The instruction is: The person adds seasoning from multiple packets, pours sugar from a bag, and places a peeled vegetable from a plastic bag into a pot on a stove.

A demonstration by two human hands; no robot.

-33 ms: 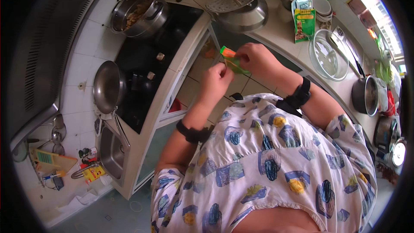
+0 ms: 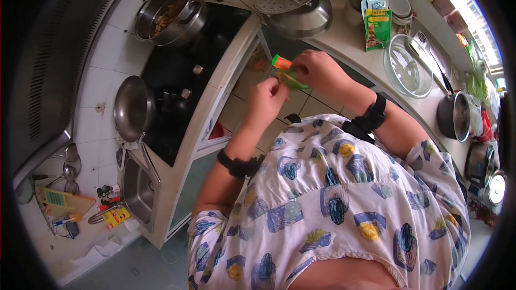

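Note:
In front of my body, above the tiled floor, I hold a small green and orange packet [image 2: 294,82] with both hands. My left hand [image 2: 267,98] has its fingers closed on the packet's near left edge. From the other side, my right hand [image 2: 321,72] pinches it further up, its fingers covering part of the packet. An orange strip with a green end sticks out to the left of my right fingers, and a narrow gap shows between it and the green part below. The packet's contents are not visible.
On the left, a black cooktop [image 2: 215,35] bears a steel pot [image 2: 180,35] with brown pieces inside. A wok [image 2: 133,108] leans by the sink [image 2: 141,190]. The right counter holds a lidded steel pot [image 2: 309,21], a green packet [image 2: 378,29], a glass bowl [image 2: 395,78] and a saucepan [image 2: 454,115].
My hands have shifted slightly up and left with the packet. The orange strip now stands more apart from the green part.

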